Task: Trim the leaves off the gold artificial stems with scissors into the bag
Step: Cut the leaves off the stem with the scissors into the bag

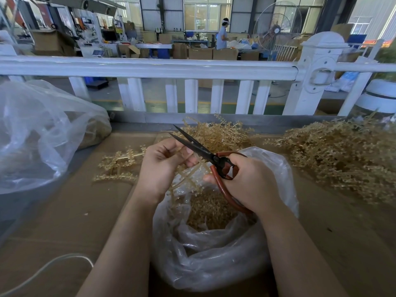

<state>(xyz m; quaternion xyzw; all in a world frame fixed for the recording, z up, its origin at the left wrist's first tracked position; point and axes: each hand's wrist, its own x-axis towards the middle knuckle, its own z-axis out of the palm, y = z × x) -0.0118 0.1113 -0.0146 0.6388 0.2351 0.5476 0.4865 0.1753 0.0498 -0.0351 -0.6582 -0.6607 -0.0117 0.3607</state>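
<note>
My left hand [162, 166] grips a gold artificial stem [188, 174] whose thin branches hang down over the clear plastic bag [214, 254]. My right hand [250, 183] holds the scissors [199, 148] by their red-brown loop handles. The black blades are parted and point up and left, just beyond my left fingers. Cut gold leaves [210, 211] lie heaped inside the bag, which stands open on the cardboard between my forearms. Gold pieces [120, 166] lie flat to the left of my left hand.
A big heap of gold stems [342, 155] fills the right of the cardboard-covered table [75, 211], and a smaller heap [216, 133] lies behind my hands. A large clear bag [38, 133] stands at left. A white railing [150, 67] runs along the far edge. A white cable [42, 273] lies near left.
</note>
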